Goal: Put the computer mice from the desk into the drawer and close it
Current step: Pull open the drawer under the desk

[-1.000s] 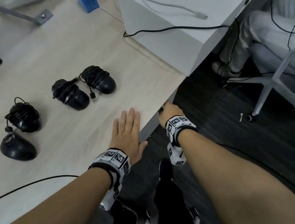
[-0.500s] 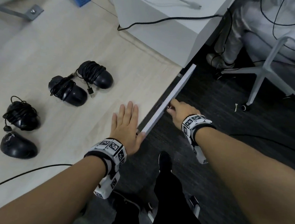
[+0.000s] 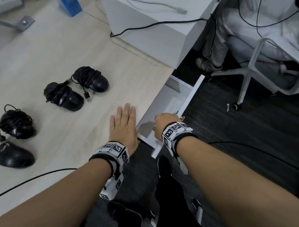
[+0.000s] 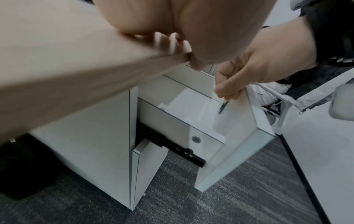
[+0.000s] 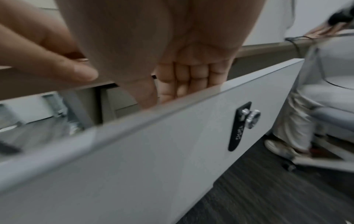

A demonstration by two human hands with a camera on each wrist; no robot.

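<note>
The drawer (image 3: 165, 104) now stands much further out from under the desk (image 3: 78, 52) than half a second ago, when only its front panel showed as a thin strip beside the desk edge; its pale inside is now open to view, and the right hand (image 3: 164, 123) has come back toward the body with it. That right hand has its fingers (image 5: 184, 81) curled over the top edge of the drawer's front panel, gripping it from inside, with the thumb alongside; the wrist view is blurred but the hooked fingers are plain. The left hand (image 3: 124, 127) lies flat on the desk as before, fingers straight and close together, holding nothing, its thumb side right at the desk edge just beside the drawer. Inside the drawer, below the right hand, the left wrist view shows white paper and a dark pen (image 4: 223, 106). On the drawer front, to the right of the gripping fingers, sits a round metal lock (image 5: 252, 119) with a black tag. Further out, well to the left of the left hand, four black computer mice (image 3: 63, 96) rest on the desk where they were, three wound in their cords, in two pairs. Beyond the hands a white box (image 3: 153, 23) stands on the desk with cables across it, and to the right of the right hand a white chair (image 3: 254, 68) stands on dark carpet.
</note>
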